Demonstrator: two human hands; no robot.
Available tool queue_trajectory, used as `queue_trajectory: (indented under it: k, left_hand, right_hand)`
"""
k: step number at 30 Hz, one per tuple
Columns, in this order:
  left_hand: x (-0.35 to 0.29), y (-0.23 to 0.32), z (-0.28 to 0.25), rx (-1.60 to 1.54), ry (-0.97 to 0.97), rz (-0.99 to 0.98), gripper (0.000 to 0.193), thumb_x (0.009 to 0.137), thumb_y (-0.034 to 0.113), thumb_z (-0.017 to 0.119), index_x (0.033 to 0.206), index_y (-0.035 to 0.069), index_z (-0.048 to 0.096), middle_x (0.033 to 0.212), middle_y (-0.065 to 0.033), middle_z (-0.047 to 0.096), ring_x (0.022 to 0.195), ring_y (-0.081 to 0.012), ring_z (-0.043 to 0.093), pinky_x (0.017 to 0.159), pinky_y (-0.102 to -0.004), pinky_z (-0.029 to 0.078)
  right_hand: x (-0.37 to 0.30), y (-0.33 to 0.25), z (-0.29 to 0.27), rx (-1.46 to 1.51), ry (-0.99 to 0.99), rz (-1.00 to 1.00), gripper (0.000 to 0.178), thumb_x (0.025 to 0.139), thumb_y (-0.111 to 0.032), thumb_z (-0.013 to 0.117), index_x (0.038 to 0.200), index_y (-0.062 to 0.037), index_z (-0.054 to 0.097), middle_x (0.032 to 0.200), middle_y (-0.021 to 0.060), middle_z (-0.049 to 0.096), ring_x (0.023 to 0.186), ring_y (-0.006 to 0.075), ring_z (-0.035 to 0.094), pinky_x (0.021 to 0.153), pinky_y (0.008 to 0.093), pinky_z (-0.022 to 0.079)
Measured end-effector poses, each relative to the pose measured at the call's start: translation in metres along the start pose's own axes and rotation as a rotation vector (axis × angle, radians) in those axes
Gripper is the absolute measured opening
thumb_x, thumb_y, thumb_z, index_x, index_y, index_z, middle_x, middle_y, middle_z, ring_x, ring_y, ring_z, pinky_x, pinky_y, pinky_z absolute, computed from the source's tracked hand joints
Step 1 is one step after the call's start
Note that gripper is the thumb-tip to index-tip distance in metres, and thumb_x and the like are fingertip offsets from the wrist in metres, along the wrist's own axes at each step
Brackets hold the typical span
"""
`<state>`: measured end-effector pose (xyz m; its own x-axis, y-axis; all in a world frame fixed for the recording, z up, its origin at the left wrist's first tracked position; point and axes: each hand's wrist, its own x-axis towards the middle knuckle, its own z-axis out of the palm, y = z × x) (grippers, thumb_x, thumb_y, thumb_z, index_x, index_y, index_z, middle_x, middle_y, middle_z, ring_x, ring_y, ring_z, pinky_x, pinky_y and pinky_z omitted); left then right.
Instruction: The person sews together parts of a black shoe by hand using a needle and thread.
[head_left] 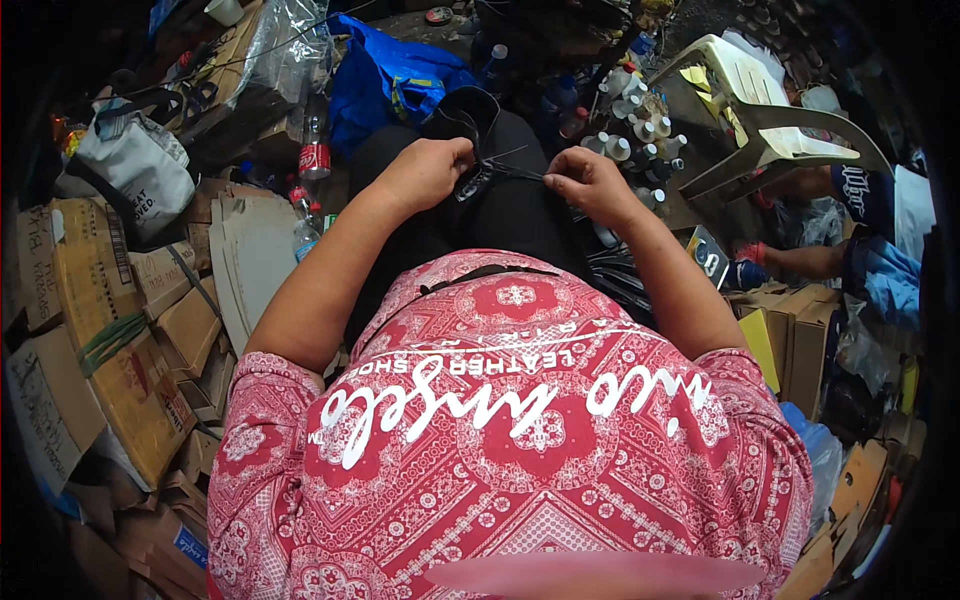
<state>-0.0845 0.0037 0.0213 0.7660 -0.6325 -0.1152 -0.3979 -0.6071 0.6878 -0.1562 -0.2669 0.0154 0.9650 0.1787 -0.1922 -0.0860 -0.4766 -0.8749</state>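
Both our hands are up front, close together, fingers pinched.

Our left forearm runs up from the lower left, bare from the short sleeve, elbow bent out, wrist angled inward; our left hand (428, 170) is curled into a loose fist, knuckles up, fingertips tucked under and pressed together. Our right forearm comes in from the lower right, elbow out wide, rising toward the middle; our right hand (588, 182) sits knuckles up too, thumb and forefinger nipped tight at the tips, the other fingers folded beneath. The two hands are level with each other, near but not touching, over our lap, both wrists fairly straight.
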Motion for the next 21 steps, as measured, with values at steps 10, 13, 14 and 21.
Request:
queue_trajectory:
  k: [10, 13, 14, 21]
  left_hand:
    - [0.001, 0.005, -0.003, 0.180, 0.007, 0.073, 0.015, 0.089, 0.017, 0.056, 0.098, 0.007, 0.063, 0.090, -0.0177, 0.068, 0.089, -0.0383, 0.064, 0.077, -0.0461, 0.050]
    - [-0.001, 0.002, -0.004, 0.185, 0.022, 0.084, 0.014, 0.089, 0.015, 0.058, 0.098, 0.006, 0.061, 0.088, -0.0193, 0.066, 0.087, -0.0402, 0.063, 0.075, -0.0471, 0.049]
    - [-0.001, 0.001, -0.003, 0.192, 0.031, 0.070, 0.014, 0.089, 0.017, 0.057, 0.098, 0.007, 0.062, 0.088, -0.0178, 0.068, 0.087, -0.0386, 0.064, 0.077, -0.0471, 0.050]
    - [-0.003, -0.003, -0.002, 0.079, 0.033, 0.126, 0.012, 0.088, 0.014, 0.058, 0.095, 0.004, 0.058, 0.087, -0.0215, 0.064, 0.087, -0.0415, 0.062, 0.074, -0.0487, 0.048]
  right_hand:
    - [0.062, -0.027, -0.024, -0.943, 0.035, -0.150, 0.015, 0.088, -0.021, 0.061, 0.100, -0.0122, 0.060, 0.105, 0.0078, 0.063, 0.105, 0.0286, 0.059, 0.088, 0.0452, 0.042]
    - [0.060, -0.035, -0.024, -0.852, 0.098, -0.360, 0.017, 0.086, -0.024, 0.062, 0.099, -0.0138, 0.063, 0.107, 0.0056, 0.062, 0.105, 0.0271, 0.058, 0.091, 0.0450, 0.041]
    - [0.057, -0.039, -0.023, -0.820, 0.105, -0.442, 0.017, 0.086, -0.024, 0.062, 0.099, -0.0140, 0.063, 0.106, 0.0051, 0.062, 0.104, 0.0267, 0.058, 0.091, 0.0451, 0.041]
    - [0.058, -0.070, 0.010, -1.205, -0.309, -0.538, 0.017, 0.085, -0.015, 0.054, 0.099, -0.0158, 0.063, 0.092, 0.0015, 0.066, 0.101, 0.0213, 0.060, 0.090, 0.0407, 0.038]
